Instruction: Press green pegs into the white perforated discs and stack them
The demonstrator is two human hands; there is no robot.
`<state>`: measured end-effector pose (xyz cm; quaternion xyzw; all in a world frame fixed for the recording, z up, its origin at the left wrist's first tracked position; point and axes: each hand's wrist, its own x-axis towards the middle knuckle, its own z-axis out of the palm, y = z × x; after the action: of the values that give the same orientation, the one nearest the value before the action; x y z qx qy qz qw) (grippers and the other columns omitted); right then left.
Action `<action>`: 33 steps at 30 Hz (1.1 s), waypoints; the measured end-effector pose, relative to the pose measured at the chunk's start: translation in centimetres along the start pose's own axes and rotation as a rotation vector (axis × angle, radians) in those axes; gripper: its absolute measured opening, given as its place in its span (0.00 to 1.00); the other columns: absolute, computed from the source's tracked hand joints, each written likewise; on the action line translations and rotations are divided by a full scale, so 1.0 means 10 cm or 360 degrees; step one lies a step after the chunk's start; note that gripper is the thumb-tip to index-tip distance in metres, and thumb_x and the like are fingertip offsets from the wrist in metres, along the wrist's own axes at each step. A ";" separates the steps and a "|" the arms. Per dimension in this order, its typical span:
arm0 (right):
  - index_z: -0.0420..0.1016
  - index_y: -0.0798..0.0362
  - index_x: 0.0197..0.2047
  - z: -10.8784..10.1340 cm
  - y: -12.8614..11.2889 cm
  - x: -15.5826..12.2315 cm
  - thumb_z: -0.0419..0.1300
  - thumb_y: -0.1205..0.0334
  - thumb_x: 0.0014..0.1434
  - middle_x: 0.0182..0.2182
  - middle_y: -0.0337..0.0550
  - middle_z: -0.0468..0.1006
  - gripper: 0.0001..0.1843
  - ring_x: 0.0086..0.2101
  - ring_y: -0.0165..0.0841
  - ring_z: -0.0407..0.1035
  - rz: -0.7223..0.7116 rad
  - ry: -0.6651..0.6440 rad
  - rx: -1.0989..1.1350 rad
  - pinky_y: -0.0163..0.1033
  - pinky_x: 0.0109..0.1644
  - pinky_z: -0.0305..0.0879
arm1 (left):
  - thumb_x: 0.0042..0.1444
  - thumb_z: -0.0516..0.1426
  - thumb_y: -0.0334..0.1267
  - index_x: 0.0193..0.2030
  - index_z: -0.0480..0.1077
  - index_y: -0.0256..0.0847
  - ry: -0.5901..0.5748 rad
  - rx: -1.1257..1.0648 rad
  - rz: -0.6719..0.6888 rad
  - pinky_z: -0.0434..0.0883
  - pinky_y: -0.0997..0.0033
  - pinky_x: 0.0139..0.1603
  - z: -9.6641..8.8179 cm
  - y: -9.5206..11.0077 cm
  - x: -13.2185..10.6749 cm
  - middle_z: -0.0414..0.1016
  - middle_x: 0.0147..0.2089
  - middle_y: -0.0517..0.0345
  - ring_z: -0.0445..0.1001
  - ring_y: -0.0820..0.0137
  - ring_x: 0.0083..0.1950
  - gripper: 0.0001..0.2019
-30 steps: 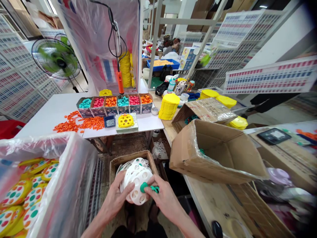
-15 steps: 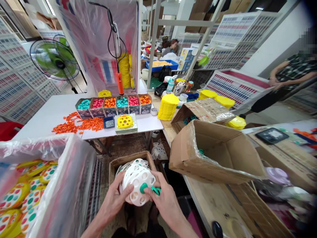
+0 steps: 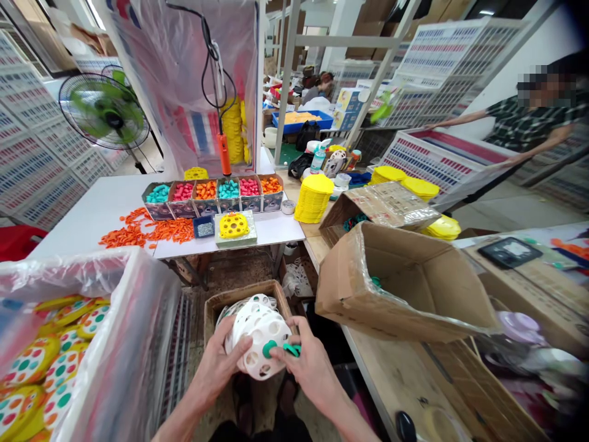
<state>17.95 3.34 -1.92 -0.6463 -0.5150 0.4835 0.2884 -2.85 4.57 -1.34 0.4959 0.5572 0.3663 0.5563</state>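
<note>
My left hand (image 3: 224,359) is closed round the left side of a stack of white plastic discs (image 3: 259,326) pierced with round holes. The stack is tilted towards me above an open carton (image 3: 281,298), where more white parts lie. A round green plastic piece (image 3: 269,349) sits at one hole of the front disc, the thumb of my right hand (image 3: 311,362) against it. More green pieces (image 3: 292,349) are pinched in that hand's fingers. Whether the round piece is seated in its hole I cannot tell.
A plastic-lined crate (image 3: 117,270) of yellow dotted toys stands at left. On the white table are bins (image 3: 216,205) of coloured pieces, loose orange pieces (image 3: 133,232) and a yellow disc (image 3: 233,225). A large open carton (image 3: 340,288) stands at right; a person (image 3: 529,126) grips a crate (image 3: 442,159).
My hands and the white stack have shifted only slightly. At the right, the person has leaned in and spread both arms to the crate's sides.
</note>
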 end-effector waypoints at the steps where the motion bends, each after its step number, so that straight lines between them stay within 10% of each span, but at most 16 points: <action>1: 0.65 0.48 0.50 0.00 0.00 0.00 0.68 0.51 0.49 0.28 0.37 0.79 0.27 0.25 0.33 0.71 0.0024 -0.0005 -0.0027 0.35 0.28 0.61 | 0.54 0.61 0.49 0.51 0.72 0.40 0.0015 0.0055 0.0035 0.68 0.66 0.50 0.01 0.01 0.00 0.75 0.49 0.51 0.71 0.58 0.50 0.21; 8: 0.65 0.48 0.47 0.04 -0.05 0.06 0.69 0.54 0.47 0.27 0.36 0.78 0.26 0.24 0.32 0.70 0.0115 0.0049 -0.0015 0.34 0.26 0.61 | 0.55 0.61 0.50 0.49 0.73 0.40 0.0097 0.0145 0.0042 0.69 0.67 0.47 0.11 0.02 -0.04 0.76 0.47 0.51 0.72 0.59 0.47 0.20; 33: 0.66 0.52 0.32 -0.10 0.08 -0.02 0.67 0.49 0.55 0.10 0.24 0.59 0.18 0.11 0.18 0.44 0.0238 -0.0735 0.1135 0.28 0.13 0.36 | 0.53 0.64 0.48 0.58 0.69 0.43 -0.0052 -0.0961 -0.0493 0.76 0.63 0.44 -0.05 -0.16 -0.08 0.80 0.53 0.46 0.81 0.58 0.46 0.26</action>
<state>19.15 3.06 -2.20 -0.4166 -0.3184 0.7828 0.3352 -3.67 3.50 -2.59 0.2242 0.4834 0.4180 0.7358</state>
